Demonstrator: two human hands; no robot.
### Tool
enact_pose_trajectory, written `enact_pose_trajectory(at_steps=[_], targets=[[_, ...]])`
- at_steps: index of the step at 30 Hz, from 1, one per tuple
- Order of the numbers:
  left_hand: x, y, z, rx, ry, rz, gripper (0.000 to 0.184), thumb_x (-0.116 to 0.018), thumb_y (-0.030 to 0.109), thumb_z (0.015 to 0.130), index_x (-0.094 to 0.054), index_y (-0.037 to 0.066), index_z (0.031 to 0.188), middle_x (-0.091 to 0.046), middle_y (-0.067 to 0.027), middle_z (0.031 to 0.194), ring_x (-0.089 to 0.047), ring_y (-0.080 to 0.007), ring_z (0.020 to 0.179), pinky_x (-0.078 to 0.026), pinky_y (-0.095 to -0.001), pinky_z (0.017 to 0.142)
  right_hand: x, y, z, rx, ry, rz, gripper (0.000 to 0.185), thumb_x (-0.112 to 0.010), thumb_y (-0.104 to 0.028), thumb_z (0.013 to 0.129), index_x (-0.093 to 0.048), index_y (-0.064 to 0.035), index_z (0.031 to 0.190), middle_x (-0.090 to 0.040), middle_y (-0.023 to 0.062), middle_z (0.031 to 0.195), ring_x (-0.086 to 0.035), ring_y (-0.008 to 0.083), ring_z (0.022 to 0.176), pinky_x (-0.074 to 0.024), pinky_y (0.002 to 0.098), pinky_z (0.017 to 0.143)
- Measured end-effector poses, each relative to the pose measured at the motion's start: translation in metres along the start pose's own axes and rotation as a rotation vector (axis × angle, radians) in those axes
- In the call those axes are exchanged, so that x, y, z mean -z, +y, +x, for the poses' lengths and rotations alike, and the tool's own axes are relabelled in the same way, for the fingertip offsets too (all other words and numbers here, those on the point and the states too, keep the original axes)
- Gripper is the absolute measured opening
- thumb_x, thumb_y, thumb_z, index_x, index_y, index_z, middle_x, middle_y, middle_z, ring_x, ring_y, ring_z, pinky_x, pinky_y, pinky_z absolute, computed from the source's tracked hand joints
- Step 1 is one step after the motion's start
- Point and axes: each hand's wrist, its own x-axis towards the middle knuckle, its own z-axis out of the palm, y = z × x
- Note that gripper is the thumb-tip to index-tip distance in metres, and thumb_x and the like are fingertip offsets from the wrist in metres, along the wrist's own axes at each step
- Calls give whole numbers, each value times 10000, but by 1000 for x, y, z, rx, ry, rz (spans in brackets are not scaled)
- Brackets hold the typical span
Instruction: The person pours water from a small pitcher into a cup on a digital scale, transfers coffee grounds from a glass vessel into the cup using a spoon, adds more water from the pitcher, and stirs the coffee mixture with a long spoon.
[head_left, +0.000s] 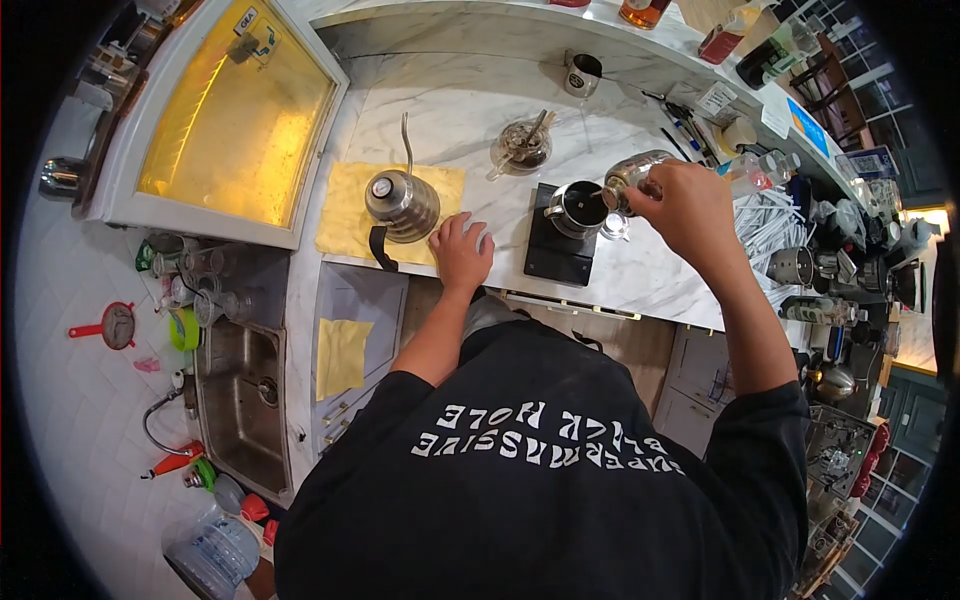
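Observation:
My right hand is closed around a glass carafe, tilted toward a metal cup. The cup holds dark liquid and stands on a black scale; whether liquid is flowing is too small to tell. My left hand lies on the counter's front edge, fingers apart, at the border of a yellow cloth. Just left of it, a steel gooseneck kettle with a black handle stands on that cloth. Behind the scale is a glass vessel with dark contents and a spoon-like utensil inside.
A white mug stands at the back of the marble counter. White straws, pens and bottles crowd the right side. To the left are a yellow-lit glass-fronted cabinet and a steel sink. Another yellow cloth hangs below the counter.

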Motion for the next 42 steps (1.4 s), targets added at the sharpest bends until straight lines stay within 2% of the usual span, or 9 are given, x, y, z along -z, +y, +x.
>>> enact_pose_trajectory(at_steps=[14, 26, 35, 42], targets=[[-2, -2, -1, -11, 8, 12, 229, -744, 239, 845, -766, 158, 1058, -634, -63, 1289, -531, -277, 1277, -361, -479, 1043, 14, -7, -12, -23, -52, 22, 344, -759, -365, 841, -744, -32, 757, -707, 163, 799, -711, 363, 776, -550, 474, 697], [-4, -3, -1, -9, 5, 14, 240, -745, 241, 841, -763, 156, 1065, -630, -61, 1299, -531, -277, 1277, -356, -481, 1051, 11, 0, 0, 15, 21, -34, 353, -761, -367, 824, -730, -26, 736, -706, 157, 779, -707, 362, 763, -547, 470, 689], [-5, -3, -1, 1, -7, 29, 232, -746, 246, 842, -764, 172, 1061, -632, -51, 1297, -530, -273, 1277, -357, -485, 1054, 9, -6, -8, -6, -67, 11, 360, -756, -379, 837, -739, -30, 752, -706, 161, 776, -707, 364, 749, -549, 468, 687], [-4, -2, -1, -3, -2, 39, 236, -746, 248, 842, -763, 169, 1064, -633, -53, 1305, -533, -275, 1276, -356, -486, 1055, 3, -3, -1, -17, -11, -1, 369, -774, -394, 831, -740, -33, 761, -706, 163, 790, -708, 365, 767, -545, 473, 687]])
